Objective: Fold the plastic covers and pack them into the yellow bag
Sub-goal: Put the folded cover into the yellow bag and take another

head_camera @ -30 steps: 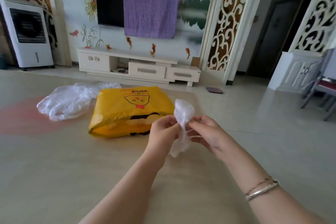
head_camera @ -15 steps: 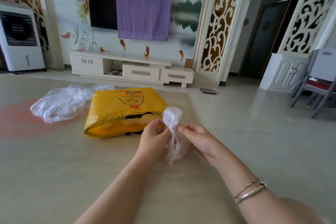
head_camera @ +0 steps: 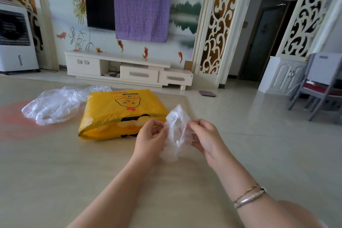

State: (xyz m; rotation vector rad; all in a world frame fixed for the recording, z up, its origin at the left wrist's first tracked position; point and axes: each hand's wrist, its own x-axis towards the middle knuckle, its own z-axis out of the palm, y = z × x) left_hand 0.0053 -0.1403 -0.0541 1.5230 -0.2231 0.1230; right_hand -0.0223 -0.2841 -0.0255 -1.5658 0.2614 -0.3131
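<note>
Above the near part of the beige tabletop (head_camera: 55,181), two hands hold one small, crumpled, clear plastic cover (head_camera: 177,131) between them.

Left hand (head_camera: 150,140) pinches the cover's left edge with curled fingers, and right hand (head_camera: 205,137) pinches its right edge, stretching it open. Just behind, slightly left, lies the flat yellow plastic bag with a cartoon chick print (head_camera: 122,113). Farther left, a loose heap of clear plastic covers (head_camera: 55,105) touches the bag's far left corner.

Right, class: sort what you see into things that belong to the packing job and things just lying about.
Job: small plastic cover held by both hands; yellow bag; loose plastic covers.

Lying about: television; purple cloth; chair; TV cabinet.
</note>
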